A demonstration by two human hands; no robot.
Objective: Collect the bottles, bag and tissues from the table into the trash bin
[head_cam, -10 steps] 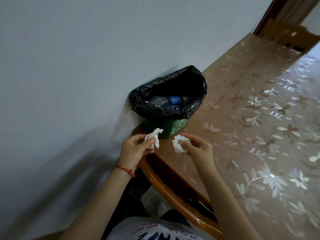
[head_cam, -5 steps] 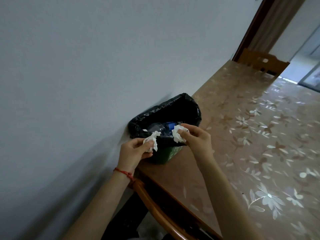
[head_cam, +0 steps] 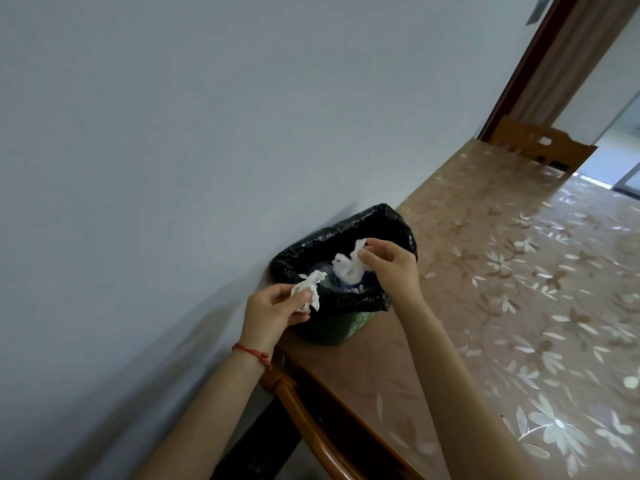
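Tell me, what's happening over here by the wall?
A person is clearing rubbish into a small green trash bin lined with a black plastic bag, standing on the floral-covered table. The right hand holds a crumpled white tissue over the bin's opening. The left hand pinches a second crumpled tissue at the bin's near rim. A clear plastic bottle already lies inside.

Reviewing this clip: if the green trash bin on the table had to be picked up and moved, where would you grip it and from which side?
Probably the green trash bin is best gripped low on its bare green wall, from the table side. The black liner folded over the rim looks loose and slippery, and the far side sits against the wall. Both hands hold tissues now.
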